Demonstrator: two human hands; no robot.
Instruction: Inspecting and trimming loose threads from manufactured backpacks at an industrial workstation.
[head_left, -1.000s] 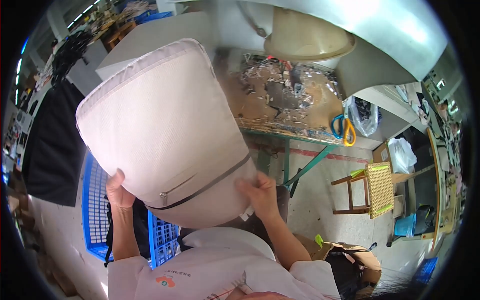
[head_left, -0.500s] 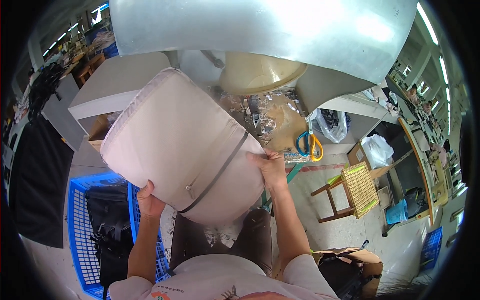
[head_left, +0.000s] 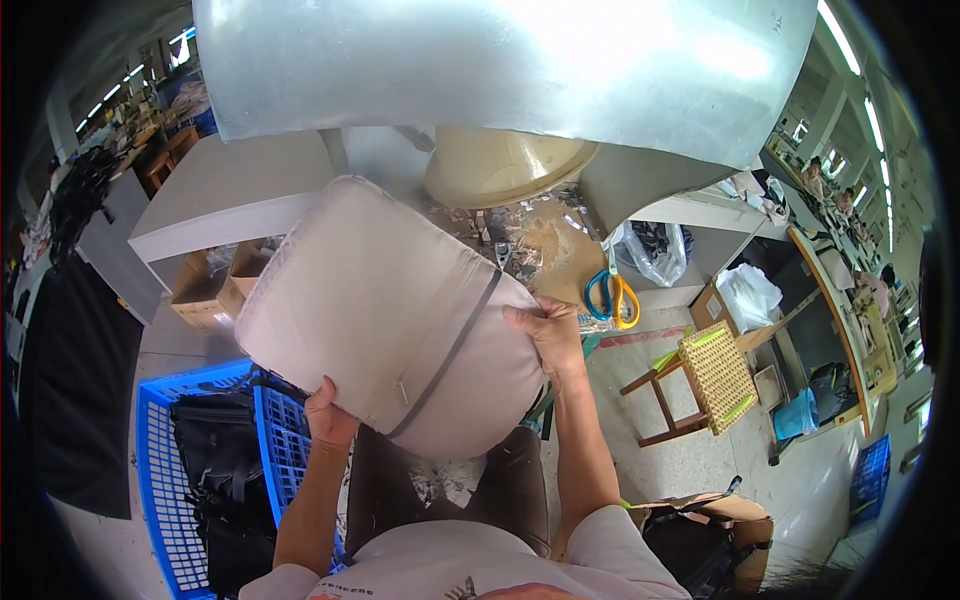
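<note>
A pale pinkish-beige fabric bag panel (head_left: 350, 290) with rounded corners is held tilted above my lap. A dark grey band runs slantwise across it, and a small zipper pull (head_left: 403, 390) hangs beside the band. My left hand (head_left: 332, 415) grips its lower left edge, thumb on top. At the right edge, my right hand (head_left: 550, 335) pinches the panel with the thumb on its face; the other fingers are mostly hidden behind. Scissors (head_left: 622, 300) with blue and yellow handles lie on the worktop just beyond my right hand.
Overhead curves a shiny metal hood (head_left: 500, 70), with a cream basin (head_left: 510, 165) under it. Scraps litter the worktop (head_left: 555, 240). At left stands a blue crate (head_left: 150, 450) of black bags; at right, a woven stool (head_left: 715, 375) and a cardboard box (head_left: 755, 540).
The panel has shifted right and closer to my body, and its far corner sits lower. Both hands keep their hold and have moved along with it, the left one more.
</note>
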